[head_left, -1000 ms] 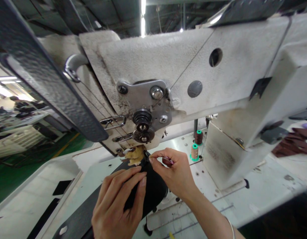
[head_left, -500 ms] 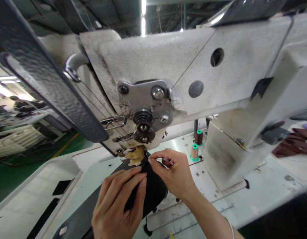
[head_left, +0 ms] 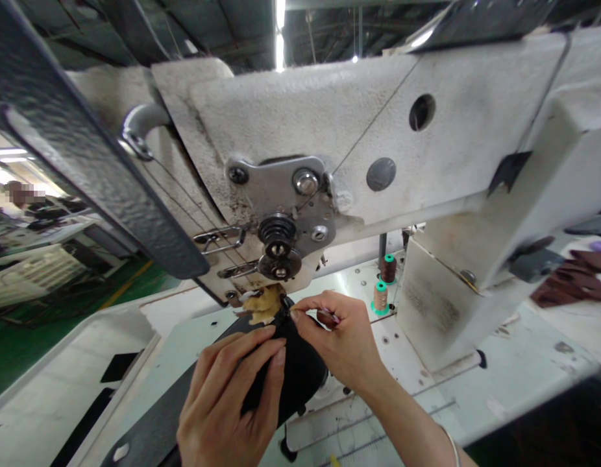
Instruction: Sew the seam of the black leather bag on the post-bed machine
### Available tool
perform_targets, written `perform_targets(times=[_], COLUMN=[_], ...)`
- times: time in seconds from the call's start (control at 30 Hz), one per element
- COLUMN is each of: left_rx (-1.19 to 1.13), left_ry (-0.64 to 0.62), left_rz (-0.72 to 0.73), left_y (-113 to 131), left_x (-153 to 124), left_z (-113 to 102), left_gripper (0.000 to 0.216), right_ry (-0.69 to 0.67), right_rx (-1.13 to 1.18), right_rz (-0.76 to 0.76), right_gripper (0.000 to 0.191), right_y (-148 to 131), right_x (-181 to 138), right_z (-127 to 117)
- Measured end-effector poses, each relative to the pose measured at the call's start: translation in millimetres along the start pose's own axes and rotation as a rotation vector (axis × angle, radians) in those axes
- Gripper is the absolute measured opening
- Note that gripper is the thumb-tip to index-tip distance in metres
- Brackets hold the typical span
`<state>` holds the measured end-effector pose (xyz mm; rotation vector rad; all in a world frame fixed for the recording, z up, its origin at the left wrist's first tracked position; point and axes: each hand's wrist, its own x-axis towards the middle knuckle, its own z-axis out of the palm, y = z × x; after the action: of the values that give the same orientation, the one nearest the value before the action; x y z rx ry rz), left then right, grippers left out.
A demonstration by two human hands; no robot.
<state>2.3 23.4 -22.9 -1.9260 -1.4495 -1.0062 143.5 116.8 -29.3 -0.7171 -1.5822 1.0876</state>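
A black piece of material (head_left: 300,373), smooth like leather, lies under the sewing machine head (head_left: 281,123). My left hand (head_left: 232,395) rests on it with fingers stretched out and tips pressing near the presser foot (head_left: 284,305). My right hand (head_left: 342,331) is closed, thumb and forefinger pinched together right beside the foot. What the pinch holds is too small to make out. Behind its forefinger a bit of a pinkish-purple object (head_left: 335,318) shows between the curled fingers. A torn yellowish scrap (head_left: 261,305) hangs round the needle area, and the needle point is hidden.
Two thread spools, one dark brown (head_left: 389,268) and one tan (head_left: 380,298), stand on the machine bed. A dark guard bar (head_left: 110,149) slants down on the left. Brown pieces (head_left: 573,279) lie at the right. A person (head_left: 21,198) is in the far left background.
Both hands and the black material keep nearly the same place. The whole view has shifted very slightly.
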Motion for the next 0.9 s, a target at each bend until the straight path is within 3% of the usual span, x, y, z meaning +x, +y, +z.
perform_targets(times=[0.9], left_rx=[0.002], left_ry=[0.009], left_rz=[-0.006], left_y=[-0.9], left_x=[0.9], left_z=[2.4], left_gripper=[0.033], right_ry=[-0.035], right_rx=[-0.058], right_rz=[0.024], right_gripper=[0.015], right_y=[-2.2], right_x=[3.0], right_z=[-1.2])
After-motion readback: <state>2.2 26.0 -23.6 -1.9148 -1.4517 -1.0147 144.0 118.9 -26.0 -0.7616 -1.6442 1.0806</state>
